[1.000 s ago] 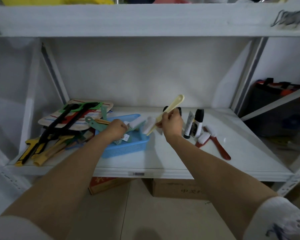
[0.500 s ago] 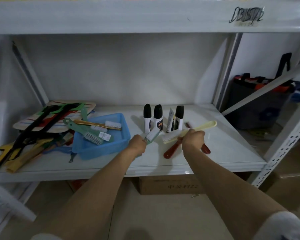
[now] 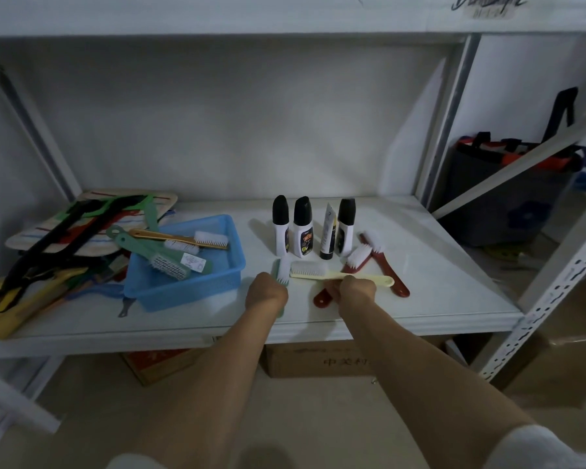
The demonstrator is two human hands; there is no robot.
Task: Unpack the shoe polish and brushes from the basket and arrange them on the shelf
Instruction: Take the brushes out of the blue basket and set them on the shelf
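the job looks past halfway. four polish containers [image 3: 313,228] stand upright in a row on the shelf [image 3: 437,286], with two red brushes [image 3: 354,265] lying crossed just beside them. the right hand [image 3: 354,290] grips the cream brush [image 3: 322,270] by its handle, low over the shelf; the left hand [image 3: 266,294] holds a green brush [image 3: 282,270] next to it. neither is released yet. the blue basket [image 3: 183,289] holds more brushes [image 3: 170,257], at least three, left to unpack.
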